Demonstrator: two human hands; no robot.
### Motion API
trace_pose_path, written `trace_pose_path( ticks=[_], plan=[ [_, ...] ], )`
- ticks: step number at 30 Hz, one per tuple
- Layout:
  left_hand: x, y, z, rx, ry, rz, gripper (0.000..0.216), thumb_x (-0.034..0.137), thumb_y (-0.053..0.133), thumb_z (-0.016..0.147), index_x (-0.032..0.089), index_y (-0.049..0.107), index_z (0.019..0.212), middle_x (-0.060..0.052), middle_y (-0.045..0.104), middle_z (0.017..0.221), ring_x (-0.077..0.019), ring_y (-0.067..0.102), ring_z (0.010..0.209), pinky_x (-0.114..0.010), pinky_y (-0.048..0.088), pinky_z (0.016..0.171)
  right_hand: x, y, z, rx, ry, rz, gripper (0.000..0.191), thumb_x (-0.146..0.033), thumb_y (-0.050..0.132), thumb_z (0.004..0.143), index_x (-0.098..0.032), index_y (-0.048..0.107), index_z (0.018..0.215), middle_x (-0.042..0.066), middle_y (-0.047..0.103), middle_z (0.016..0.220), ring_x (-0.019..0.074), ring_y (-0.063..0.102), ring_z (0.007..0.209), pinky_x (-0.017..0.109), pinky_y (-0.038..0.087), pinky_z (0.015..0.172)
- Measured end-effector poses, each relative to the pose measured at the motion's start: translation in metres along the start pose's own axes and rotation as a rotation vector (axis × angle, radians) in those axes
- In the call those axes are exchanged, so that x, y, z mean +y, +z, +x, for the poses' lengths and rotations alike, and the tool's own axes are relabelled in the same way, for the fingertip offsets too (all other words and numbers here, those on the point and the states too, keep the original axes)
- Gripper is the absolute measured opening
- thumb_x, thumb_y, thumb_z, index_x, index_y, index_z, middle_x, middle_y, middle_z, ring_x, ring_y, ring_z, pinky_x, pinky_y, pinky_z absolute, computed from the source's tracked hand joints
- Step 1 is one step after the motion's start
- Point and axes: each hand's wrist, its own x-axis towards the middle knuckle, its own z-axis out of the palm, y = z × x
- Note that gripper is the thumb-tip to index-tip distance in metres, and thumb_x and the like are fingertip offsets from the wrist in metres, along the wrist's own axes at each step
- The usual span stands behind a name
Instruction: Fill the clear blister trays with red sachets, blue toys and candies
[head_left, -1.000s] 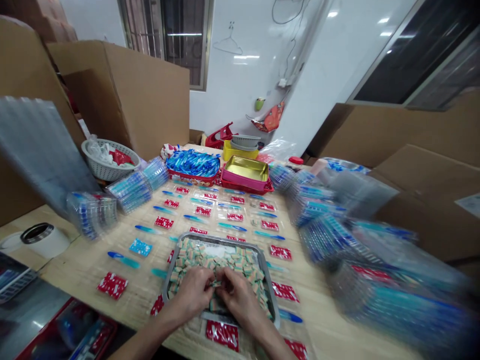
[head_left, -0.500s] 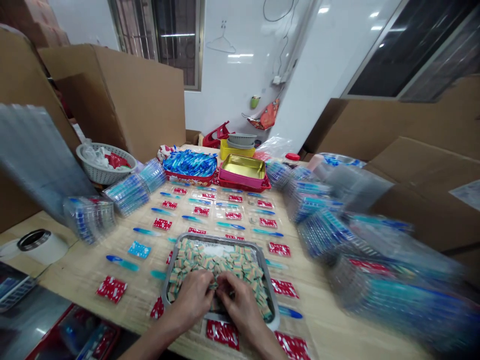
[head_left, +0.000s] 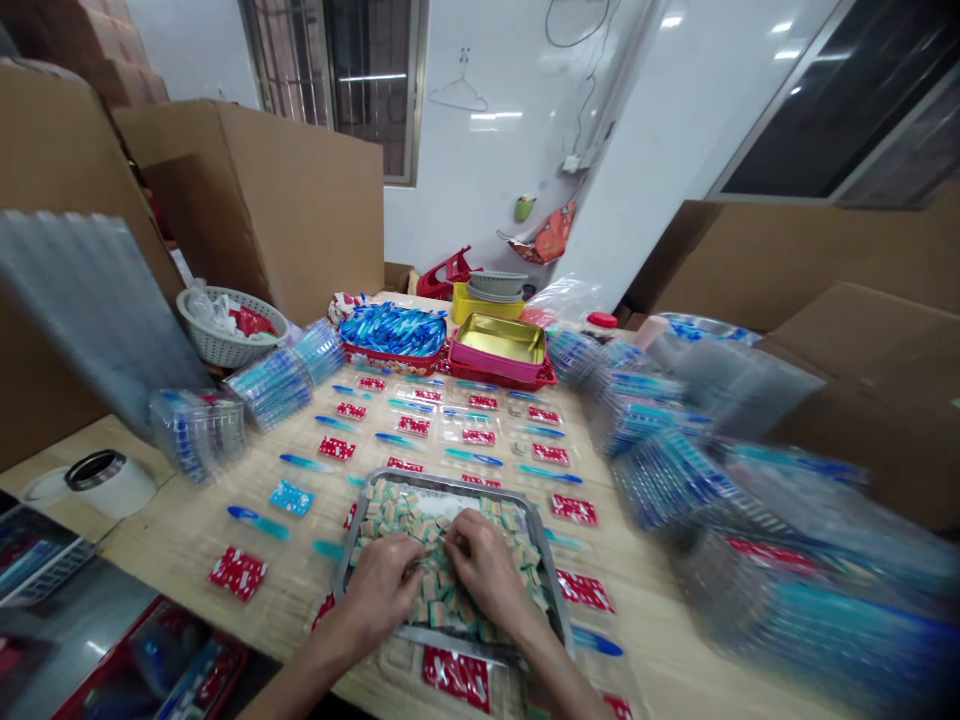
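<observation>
A metal tray [head_left: 551, 570] full of small green-and-orange striped blocks [head_left: 439, 585] sits at the near middle of the table, partly over clear plastic packs. Above its left half is my left hand [head_left: 386, 585], fingers curled in a pinch; whatever is between them is too small to make out. My right hand [head_left: 484, 565] bends down into the blocks near the tray's middle, its fingertips pressed together and their contents hidden. Around the tray lie blue pens [head_left: 259, 522], red patterned packets [head_left: 237, 574] and one blue packet [head_left: 291, 498], set out in clear plastic trays.
Stacks of filled clear packs [head_left: 667, 470] line the right side, with more stacks [head_left: 270, 385] at left. Farther back stand a tin of blue pens [head_left: 394, 332] and a gold-lined tin [head_left: 501, 340]. A white cup [head_left: 112, 485] and grey basket [head_left: 232, 340] are at left.
My hands have moved apart from each other over the tray; the right has reached farther into the blocks. The whole view has shifted slightly, so things appear farther right.
</observation>
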Motion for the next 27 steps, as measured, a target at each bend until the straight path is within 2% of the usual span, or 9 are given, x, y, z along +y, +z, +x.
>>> trace_pose_path(
  ticks=[4,8,13,20,24,27],
  plan=[
    [0.007,0.005,0.003,-0.029,0.032,0.003,0.013,0.011,0.051,0.077,0.018,0.062,0.080,-0.004,0.065,0.083,-0.0178,0.058,0.081,-0.026,0.038,0.071,0.005,-0.011,-0.011,-0.016,0.084,0.190,0.012,-0.013,0.053,0.077,-0.018,0.059,0.068,0.001,0.061,0.065,0.0161,0.055,0.065,0.026,0.038,0.063],
    [0.018,0.013,0.006,-0.097,0.077,0.038,0.014,0.011,0.050,0.079,0.019,0.061,0.078,-0.004,0.066,0.084,-0.0174,0.059,0.081,-0.025,0.039,0.070,0.011,-0.016,-0.025,-0.019,0.086,0.314,0.013,-0.018,0.053,0.079,-0.018,0.060,0.068,-0.001,0.060,0.062,0.0145,0.054,0.059,0.023,0.038,0.057],
    [0.021,0.023,0.007,-0.127,0.047,0.105,0.017,0.010,0.047,0.080,0.017,0.061,0.085,-0.007,0.066,0.091,-0.0210,0.060,0.087,-0.029,0.042,0.074,0.013,-0.010,-0.033,-0.027,0.057,0.335,0.014,-0.016,0.051,0.079,-0.018,0.061,0.071,0.000,0.061,0.065,0.0148,0.056,0.063,0.023,0.040,0.060],
    [0.014,0.028,0.005,-0.078,0.001,0.030,0.035,0.010,0.048,0.076,0.013,0.051,0.110,-0.009,0.067,0.091,-0.0231,0.061,0.084,-0.032,0.044,0.073,0.005,-0.008,-0.031,-0.059,-0.011,0.327,0.018,-0.011,0.048,0.079,-0.018,0.063,0.073,0.002,0.066,0.073,0.0170,0.059,0.072,0.026,0.042,0.069],
    [0.014,0.031,0.006,-0.091,0.041,0.035,0.026,0.008,0.045,0.076,0.016,0.059,0.097,-0.009,0.066,0.096,-0.0230,0.060,0.091,-0.032,0.043,0.078,0.003,-0.011,-0.037,-0.117,-0.072,0.287,0.021,-0.008,0.050,0.075,-0.019,0.066,0.084,0.003,0.066,0.080,0.0176,0.058,0.078,0.027,0.042,0.072],
    [0.016,0.030,0.005,-0.093,0.053,0.037,0.022,0.009,0.045,0.078,0.016,0.061,0.092,-0.009,0.066,0.095,-0.0228,0.060,0.090,-0.032,0.043,0.079,0.006,-0.006,-0.043,-0.103,-0.078,0.234,0.028,-0.006,0.054,0.069,-0.019,0.063,0.092,0.003,0.063,0.084,0.0176,0.057,0.078,0.026,0.041,0.070]
  ],
)
